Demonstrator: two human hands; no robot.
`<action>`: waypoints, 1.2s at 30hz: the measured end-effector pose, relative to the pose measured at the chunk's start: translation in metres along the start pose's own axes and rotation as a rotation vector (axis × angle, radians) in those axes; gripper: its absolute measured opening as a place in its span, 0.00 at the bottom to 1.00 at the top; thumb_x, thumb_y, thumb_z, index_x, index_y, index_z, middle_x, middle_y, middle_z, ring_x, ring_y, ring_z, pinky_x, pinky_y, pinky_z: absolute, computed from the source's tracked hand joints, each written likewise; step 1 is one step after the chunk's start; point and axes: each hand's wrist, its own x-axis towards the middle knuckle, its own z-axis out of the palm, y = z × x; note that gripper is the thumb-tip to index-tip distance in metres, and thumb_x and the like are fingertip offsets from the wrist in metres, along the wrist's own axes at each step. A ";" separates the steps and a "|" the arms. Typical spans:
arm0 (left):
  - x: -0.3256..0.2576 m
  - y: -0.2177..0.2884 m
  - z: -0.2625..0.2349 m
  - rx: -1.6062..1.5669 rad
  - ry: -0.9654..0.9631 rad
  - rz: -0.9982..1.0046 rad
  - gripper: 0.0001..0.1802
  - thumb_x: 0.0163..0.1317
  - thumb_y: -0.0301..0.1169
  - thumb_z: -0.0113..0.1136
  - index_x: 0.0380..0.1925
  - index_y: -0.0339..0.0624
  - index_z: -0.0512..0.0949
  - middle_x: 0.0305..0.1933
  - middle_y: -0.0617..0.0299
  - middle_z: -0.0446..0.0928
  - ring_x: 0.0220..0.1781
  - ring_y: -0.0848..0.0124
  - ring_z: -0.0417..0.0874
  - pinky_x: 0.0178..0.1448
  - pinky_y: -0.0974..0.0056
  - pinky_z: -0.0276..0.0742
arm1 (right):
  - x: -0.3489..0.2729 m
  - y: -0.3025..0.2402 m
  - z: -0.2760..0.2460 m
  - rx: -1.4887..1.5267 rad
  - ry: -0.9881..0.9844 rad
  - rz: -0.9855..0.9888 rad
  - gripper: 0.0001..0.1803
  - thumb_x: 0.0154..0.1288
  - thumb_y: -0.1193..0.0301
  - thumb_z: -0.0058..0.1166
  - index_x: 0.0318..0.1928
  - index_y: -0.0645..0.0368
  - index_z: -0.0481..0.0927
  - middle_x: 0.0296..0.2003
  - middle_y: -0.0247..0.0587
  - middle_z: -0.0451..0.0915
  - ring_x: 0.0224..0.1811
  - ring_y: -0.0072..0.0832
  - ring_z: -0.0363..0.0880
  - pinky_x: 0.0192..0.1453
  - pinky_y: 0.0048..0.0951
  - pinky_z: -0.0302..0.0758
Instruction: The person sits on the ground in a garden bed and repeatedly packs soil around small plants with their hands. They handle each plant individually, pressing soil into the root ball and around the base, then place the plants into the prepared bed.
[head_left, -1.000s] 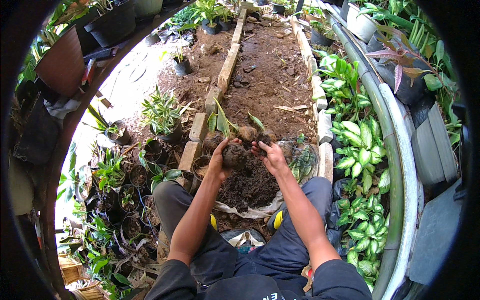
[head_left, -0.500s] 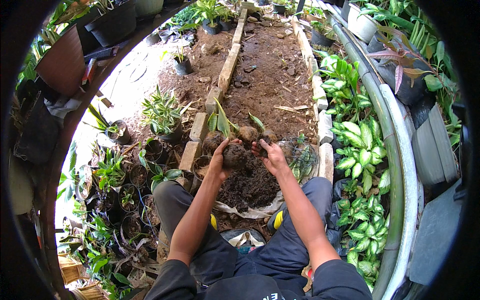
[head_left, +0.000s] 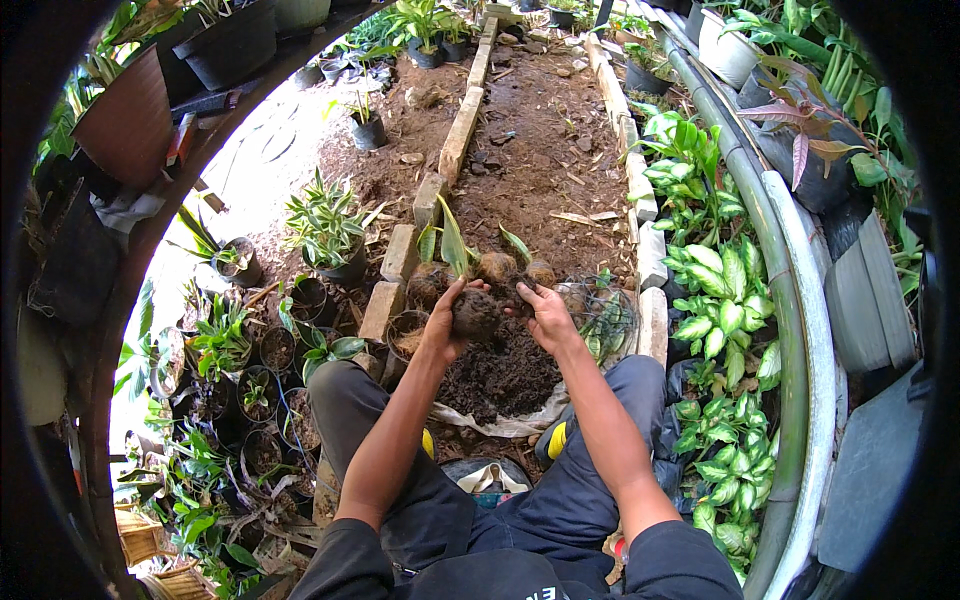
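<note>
garden bed, soil clump [head_left: 476, 314] cupped between left hand [head_left: 441, 322] and right hand [head_left: 549, 316], above soil pile [head_left: 500, 375]

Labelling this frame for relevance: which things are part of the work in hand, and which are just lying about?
In hand:
left hand and right hand, both on the soil clump
soil pile on the white sheet below
small plant with green leaves just beyond the hands

Lying about:
striped-leaf potted plant
brick edging
grey pipe
black nursery pots
</note>
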 end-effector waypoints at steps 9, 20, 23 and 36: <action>-0.006 -0.005 0.006 0.028 -0.050 -0.018 0.34 0.70 0.59 0.52 0.55 0.37 0.75 0.48 0.57 0.82 0.48 0.64 0.86 0.55 0.56 0.84 | 0.006 0.013 -0.013 -0.046 -0.002 -0.018 0.20 0.73 0.67 0.56 0.57 0.67 0.71 0.45 0.42 0.83 0.41 0.26 0.84 0.39 0.28 0.83; -0.013 -0.005 0.005 0.138 -0.116 -0.034 0.41 0.70 0.65 0.43 0.59 0.34 0.74 0.53 0.53 0.82 0.53 0.64 0.85 0.60 0.58 0.80 | -0.002 0.011 -0.016 -0.034 0.121 -0.019 0.09 0.72 0.71 0.57 0.49 0.60 0.79 0.41 0.36 0.85 0.38 0.26 0.85 0.41 0.31 0.85; -0.016 -0.006 0.006 0.150 -0.096 -0.046 0.41 0.70 0.65 0.44 0.58 0.34 0.74 0.52 0.53 0.82 0.50 0.64 0.86 0.58 0.58 0.81 | -0.008 0.007 -0.012 -0.047 0.016 0.013 0.09 0.71 0.71 0.57 0.49 0.61 0.79 0.41 0.36 0.85 0.38 0.25 0.84 0.41 0.30 0.85; -0.018 -0.006 0.003 0.241 -0.020 -0.033 0.44 0.67 0.68 0.45 0.60 0.35 0.74 0.52 0.54 0.81 0.52 0.63 0.84 0.59 0.57 0.80 | -0.017 0.006 -0.003 -0.091 -0.015 -0.054 0.09 0.73 0.68 0.56 0.48 0.59 0.80 0.39 0.34 0.85 0.37 0.22 0.84 0.40 0.26 0.84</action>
